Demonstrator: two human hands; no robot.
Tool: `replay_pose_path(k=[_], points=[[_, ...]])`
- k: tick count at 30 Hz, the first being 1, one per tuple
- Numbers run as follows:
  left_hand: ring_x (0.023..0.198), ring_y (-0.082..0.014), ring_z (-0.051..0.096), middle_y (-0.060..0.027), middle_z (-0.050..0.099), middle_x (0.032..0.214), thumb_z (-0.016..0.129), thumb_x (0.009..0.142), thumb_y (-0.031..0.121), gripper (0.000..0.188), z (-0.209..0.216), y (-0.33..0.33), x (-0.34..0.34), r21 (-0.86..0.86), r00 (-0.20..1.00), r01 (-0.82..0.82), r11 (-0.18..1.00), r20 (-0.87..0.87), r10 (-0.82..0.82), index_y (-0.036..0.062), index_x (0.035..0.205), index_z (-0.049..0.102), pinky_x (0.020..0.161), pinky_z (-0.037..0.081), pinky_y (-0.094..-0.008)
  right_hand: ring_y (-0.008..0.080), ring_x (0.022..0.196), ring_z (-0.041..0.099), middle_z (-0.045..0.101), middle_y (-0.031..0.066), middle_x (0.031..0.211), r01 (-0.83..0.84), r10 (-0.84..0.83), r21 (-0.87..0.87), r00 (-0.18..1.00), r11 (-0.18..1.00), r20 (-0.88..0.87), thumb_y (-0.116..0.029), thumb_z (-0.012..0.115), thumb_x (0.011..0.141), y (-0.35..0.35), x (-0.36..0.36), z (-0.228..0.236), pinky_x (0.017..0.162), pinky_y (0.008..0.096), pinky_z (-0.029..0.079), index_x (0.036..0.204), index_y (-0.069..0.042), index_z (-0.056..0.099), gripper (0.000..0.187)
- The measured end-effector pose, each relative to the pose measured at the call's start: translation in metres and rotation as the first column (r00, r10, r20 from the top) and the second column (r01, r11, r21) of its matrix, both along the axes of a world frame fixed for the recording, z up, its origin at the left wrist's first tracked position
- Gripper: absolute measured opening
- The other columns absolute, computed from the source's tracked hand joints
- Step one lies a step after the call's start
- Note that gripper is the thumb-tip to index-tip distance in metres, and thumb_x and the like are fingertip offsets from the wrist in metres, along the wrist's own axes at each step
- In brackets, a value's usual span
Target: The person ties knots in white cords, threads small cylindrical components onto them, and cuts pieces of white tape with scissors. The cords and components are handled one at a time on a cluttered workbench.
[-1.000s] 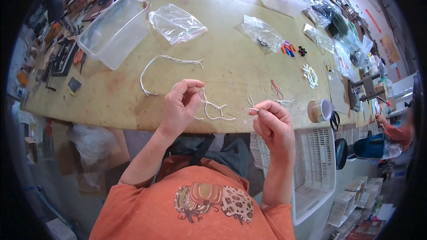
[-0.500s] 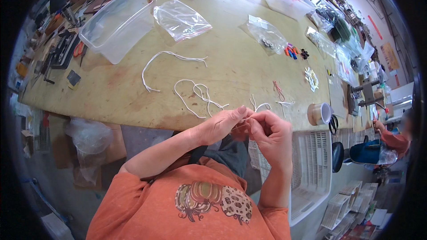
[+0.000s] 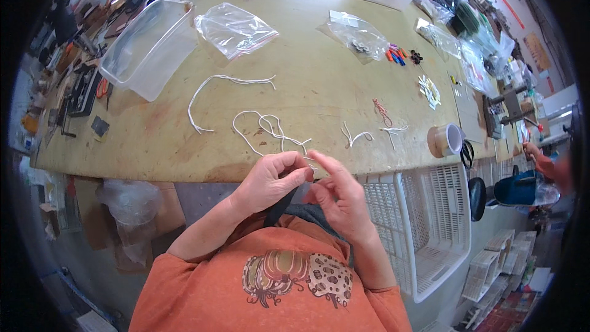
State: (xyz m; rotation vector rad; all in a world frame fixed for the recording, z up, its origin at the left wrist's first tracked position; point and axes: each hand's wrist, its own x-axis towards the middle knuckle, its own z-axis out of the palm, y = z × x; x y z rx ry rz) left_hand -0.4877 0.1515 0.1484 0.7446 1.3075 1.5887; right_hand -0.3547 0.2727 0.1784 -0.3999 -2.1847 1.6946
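Observation:
My left hand [image 3: 273, 178] is closed in a pinch just over the table's near edge. A short bit of thin white cord [image 3: 313, 168] shows at its fingertips; the rest is hidden by the hand. Close beside it on the right, my right hand [image 3: 341, 200] has its index finger stretched out and the other fingers loosely bent and apart, with nothing visible in them. Beyond my hands lies a looped white cord [image 3: 243, 139]. Another white cord [image 3: 192, 104] curves farther left. Two short knotted white cords, one here [image 3: 350, 138], and a red-and-white twisted cord [image 3: 382, 114] lie to the right.
A clear plastic bin [image 3: 147, 49] and a clear bag [image 3: 233, 31] stand far left. Another bag [image 3: 356, 34], coloured pieces [image 3: 396, 54] and white pieces [image 3: 429, 92] lie right. A tape roll [image 3: 445, 139] sits near the edge, above a white crate [image 3: 405, 233]. Another person works at far right.
My hands have moved left and come apart from their joint grip. My right hand's fingers have opened out from a pinch. The view has shifted slightly.

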Motion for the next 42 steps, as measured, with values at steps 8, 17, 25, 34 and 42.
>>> replay_pose_path(k=[8, 17, 25, 34, 42], points=[[0.061, -0.0030, 0.046, 0.0021, 0.057, 0.074, 0.057, 0.093, 0.008, 0.010, -0.011, -0.009, -0.003, 0.302, 0.779, 0.027, 0.953, 0.591, -0.209, 0.0006, 0.099, 0.061, 0.054, 0.035, -0.0157, 0.0062, 0.057, 0.056, 0.064, 0.0030, 0.073, 0.042, 0.006, -0.626, 0.997, 0.778, 0.074, -0.008, 0.061, 0.091, 0.009, 0.004, -0.011, 0.050, 0.0180, 0.044, 0.094, -0.002, 0.062, 0.007], [0.067, -0.0192, 0.065, -0.0084, 0.066, 0.080, 0.062, 0.078, -0.003, 0.043, -0.003, 0.009, 0.017, 0.258, 0.497, -0.202, 0.945, -0.804, 0.326, 0.0109, 0.119, 0.060, 0.058, 0.053, -0.0300, 0.0048, 0.068, 0.058, 0.065, 0.0012, 0.079, 0.222, -0.242, -0.310, 0.970, 0.924, -0.029, -0.005, 0.062, 0.090, -0.003, -0.008, -0.024, 0.059, 0.0185, 0.047, 0.100, 0.002, 0.064, 0.012], [0.066, -0.0212, 0.065, -0.0057, 0.064, 0.073, 0.064, 0.076, 0.001, 0.036, -0.005, 0.008, 0.012, 0.267, 0.400, -0.142, 0.953, -0.865, 0.302, 0.0103, 0.111, 0.061, 0.058, 0.052, -0.0324, 0.0016, 0.062, 0.052, 0.062, -0.0006, 0.073, 0.249, -0.234, -0.160, 0.966, 0.955, 0.107, -0.006, 0.059, 0.091, 0.001, -0.003, -0.027, 0.055, 0.0181, 0.043, 0.088, 0.000, 0.066, 0.009], [0.062, -0.0224, 0.056, -0.0059, 0.059, 0.069, 0.065, 0.081, 0.001, 0.018, 0.005, 0.009, -0.010, 0.338, 0.450, -0.083, 0.938, -0.827, 0.338, 0.0066, 0.098, 0.061, 0.058, 0.046, -0.0319, 0.0007, 0.050, 0.040, 0.056, -0.0039, 0.065, -0.077, 0.297, -0.789, 0.945, 0.610, 0.138, -0.014, 0.057, 0.093, 0.016, -0.001, -0.022, 0.045, 0.0167, 0.029, 0.089, -0.003, 0.068, 0.016], [0.066, -0.0189, 0.057, -0.0030, 0.061, 0.071, 0.073, 0.071, -0.001, 0.024, -0.004, 0.017, -0.013, 0.451, 0.446, -0.209, 0.868, -0.745, 0.495, 0.0076, 0.092, 0.063, 0.059, 0.046, -0.0307, 0.0041, 0.046, 0.038, 0.055, -0.0001, 0.064, 0.041, 0.129, -0.913, 0.986, 0.407, 0.102, -0.012, 0.059, 0.091, 0.003, -0.004, -0.039, 0.041, 0.0182, 0.028, 0.092, -0.001, 0.067, 0.014]])
